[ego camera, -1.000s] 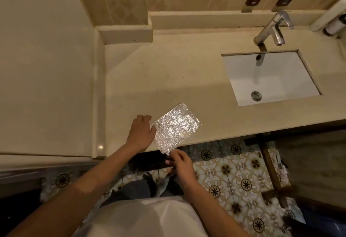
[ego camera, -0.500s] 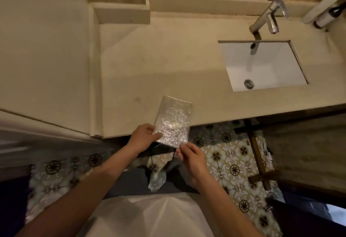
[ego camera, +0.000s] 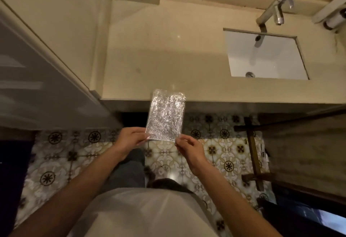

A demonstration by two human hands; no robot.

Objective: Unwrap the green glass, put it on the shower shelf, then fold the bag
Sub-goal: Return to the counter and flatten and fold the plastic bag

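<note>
A: Item one, left hand (ego camera: 131, 138): fingers and thumb pinched on the near left corner of the bag (ego camera: 165, 118). Nothing else in it.

B: And the bag itself?

A: Item two, the bag: clear, crinkled, flat, held up in the air between the two hands and reaching away from them. Its far edge overlaps the front lip of the counter (ego camera: 168, 59) in this view; I cannot tell whether it touches.

B: Item three?

A: Right hand (ego camera: 191, 150): pinching the near right corner in the same way. Both hands clamped on the one bag.

B: The green glass?

A: Not in view, and neither is any shower shelf. The bag looks flat and empty, so I judge the unwrapping done; whether the glass reached the shelf cannot be checked from here.

B: Beyond the right hand?

A: Sink (ego camera: 265, 72) and tap (ego camera: 271, 10), well apart from it.

B: Left to do?

A: The folding. The bag shows no crease across it, so I take that step as not yet done.
</note>
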